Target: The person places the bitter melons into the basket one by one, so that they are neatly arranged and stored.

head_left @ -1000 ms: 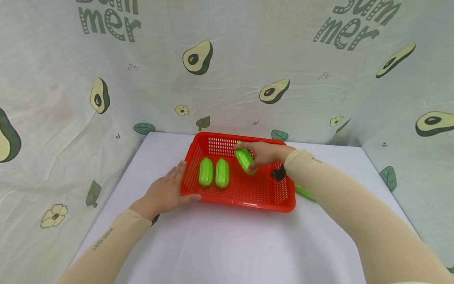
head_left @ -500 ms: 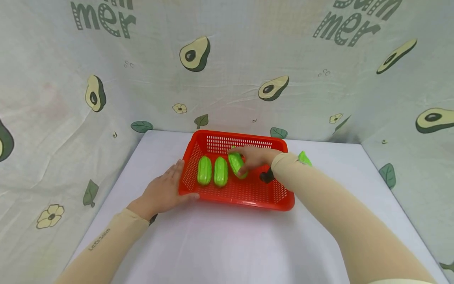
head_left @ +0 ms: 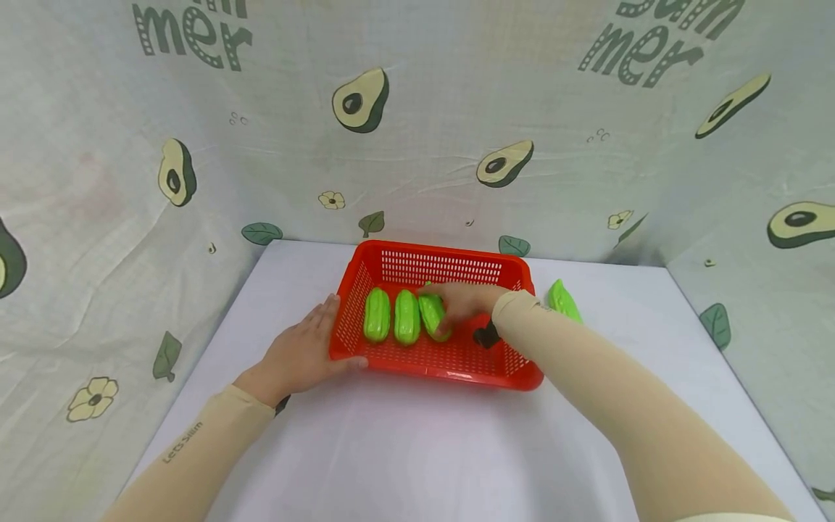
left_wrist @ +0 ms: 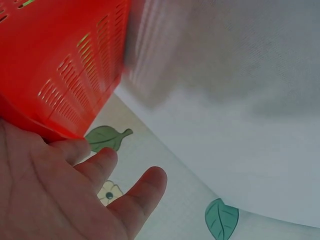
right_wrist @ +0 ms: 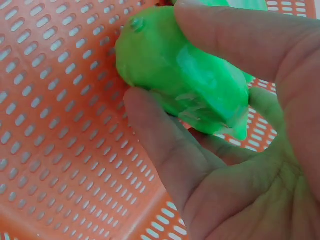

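Note:
In the head view my right hand (head_left: 462, 303) pinches a green ribbed vegetable (head_left: 432, 316) low inside the red basket (head_left: 450, 375). The right wrist view shows thumb and fingers around that vegetable (right_wrist: 185, 65), close over the basket's slotted floor (right_wrist: 65, 100). Left of it, a second green vegetable (head_left: 407, 317) and a third (head_left: 377, 315) lie side by side, lengthwise. My left hand (head_left: 301, 357) rests against the basket's left side, fingers extended, thumb at the front rim. Its palm and fingers (left_wrist: 137, 195) touch the basket wall (left_wrist: 75, 75) in the left wrist view.
Another green vegetable (head_left: 565, 301) lies on the white table (head_left: 404, 449) right of the basket, partly hidden by the right sleeve (head_left: 587, 362). A printed cloth (head_left: 430, 101) hangs behind the table and along both sides.
My right hand has moved left and lower with its vegetable, now beside the middle one. The vegetable outside the basket shows more from behind the sleeve. The left hand stays at the basket.

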A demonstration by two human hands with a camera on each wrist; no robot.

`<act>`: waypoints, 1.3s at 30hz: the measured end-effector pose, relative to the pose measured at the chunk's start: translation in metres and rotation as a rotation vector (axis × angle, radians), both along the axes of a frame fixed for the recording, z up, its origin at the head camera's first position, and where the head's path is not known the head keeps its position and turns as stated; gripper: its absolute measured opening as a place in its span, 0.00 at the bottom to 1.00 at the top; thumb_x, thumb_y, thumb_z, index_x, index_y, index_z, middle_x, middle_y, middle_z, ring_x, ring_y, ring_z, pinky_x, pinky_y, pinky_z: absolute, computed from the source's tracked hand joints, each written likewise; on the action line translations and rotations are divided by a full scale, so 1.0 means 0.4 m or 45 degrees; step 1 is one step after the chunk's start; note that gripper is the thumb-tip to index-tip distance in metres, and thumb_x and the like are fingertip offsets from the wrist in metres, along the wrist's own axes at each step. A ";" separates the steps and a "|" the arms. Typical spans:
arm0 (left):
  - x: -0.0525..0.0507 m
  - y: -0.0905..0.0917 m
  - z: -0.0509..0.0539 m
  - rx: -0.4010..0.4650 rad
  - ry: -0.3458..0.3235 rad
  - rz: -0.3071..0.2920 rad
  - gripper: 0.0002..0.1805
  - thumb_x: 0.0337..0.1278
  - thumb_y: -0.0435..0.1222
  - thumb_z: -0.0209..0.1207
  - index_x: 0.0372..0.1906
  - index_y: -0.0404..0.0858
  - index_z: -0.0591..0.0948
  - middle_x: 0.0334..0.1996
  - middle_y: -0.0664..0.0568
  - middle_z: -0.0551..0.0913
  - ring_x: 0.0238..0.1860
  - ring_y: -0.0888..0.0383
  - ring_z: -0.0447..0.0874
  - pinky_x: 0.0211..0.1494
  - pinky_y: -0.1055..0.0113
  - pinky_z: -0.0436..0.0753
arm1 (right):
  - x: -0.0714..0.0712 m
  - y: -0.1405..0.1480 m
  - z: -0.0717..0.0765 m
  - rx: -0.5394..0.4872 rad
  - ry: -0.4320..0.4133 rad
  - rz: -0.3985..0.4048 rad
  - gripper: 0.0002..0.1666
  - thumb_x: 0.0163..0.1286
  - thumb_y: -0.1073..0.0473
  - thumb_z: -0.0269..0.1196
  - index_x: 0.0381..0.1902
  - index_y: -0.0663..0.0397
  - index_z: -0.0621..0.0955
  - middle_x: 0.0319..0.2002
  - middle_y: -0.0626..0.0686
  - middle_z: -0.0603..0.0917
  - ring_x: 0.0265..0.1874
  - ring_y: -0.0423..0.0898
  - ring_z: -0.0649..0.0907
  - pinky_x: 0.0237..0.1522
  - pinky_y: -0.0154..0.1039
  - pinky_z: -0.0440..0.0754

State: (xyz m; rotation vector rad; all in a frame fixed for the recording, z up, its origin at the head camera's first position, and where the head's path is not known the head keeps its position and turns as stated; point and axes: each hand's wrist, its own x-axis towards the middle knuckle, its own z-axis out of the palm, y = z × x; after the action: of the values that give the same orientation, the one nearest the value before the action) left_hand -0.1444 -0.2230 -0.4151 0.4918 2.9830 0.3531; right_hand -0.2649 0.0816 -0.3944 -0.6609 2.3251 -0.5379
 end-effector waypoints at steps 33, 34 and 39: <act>0.009 -0.001 0.013 0.012 -0.001 -0.007 0.71 0.47 0.79 0.48 0.78 0.27 0.44 0.77 0.34 0.51 0.75 0.36 0.52 0.67 0.43 0.68 | 0.026 -0.034 -0.033 0.002 0.069 -0.037 0.54 0.59 0.53 0.75 0.78 0.44 0.60 0.69 0.54 0.69 0.67 0.52 0.68 0.70 0.52 0.63; 0.008 -0.001 0.012 0.013 0.000 -0.009 0.71 0.47 0.79 0.48 0.78 0.27 0.44 0.77 0.34 0.51 0.75 0.36 0.53 0.67 0.43 0.68 | 0.026 -0.033 -0.034 0.003 0.072 -0.035 0.54 0.59 0.53 0.75 0.78 0.44 0.60 0.69 0.54 0.69 0.67 0.52 0.68 0.70 0.52 0.63; 0.007 0.000 0.008 0.009 0.002 -0.015 0.70 0.48 0.78 0.48 0.78 0.27 0.44 0.77 0.34 0.50 0.75 0.36 0.52 0.68 0.43 0.68 | 0.029 -0.032 -0.037 0.014 0.081 -0.023 0.53 0.60 0.52 0.75 0.78 0.43 0.60 0.69 0.54 0.69 0.67 0.51 0.68 0.70 0.51 0.64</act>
State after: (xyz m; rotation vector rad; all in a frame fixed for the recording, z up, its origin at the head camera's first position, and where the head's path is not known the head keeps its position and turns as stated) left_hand -0.1418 -0.2230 -0.4121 0.5106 2.9803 0.3628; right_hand -0.2531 0.0687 -0.4094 -0.6616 2.3941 -0.5191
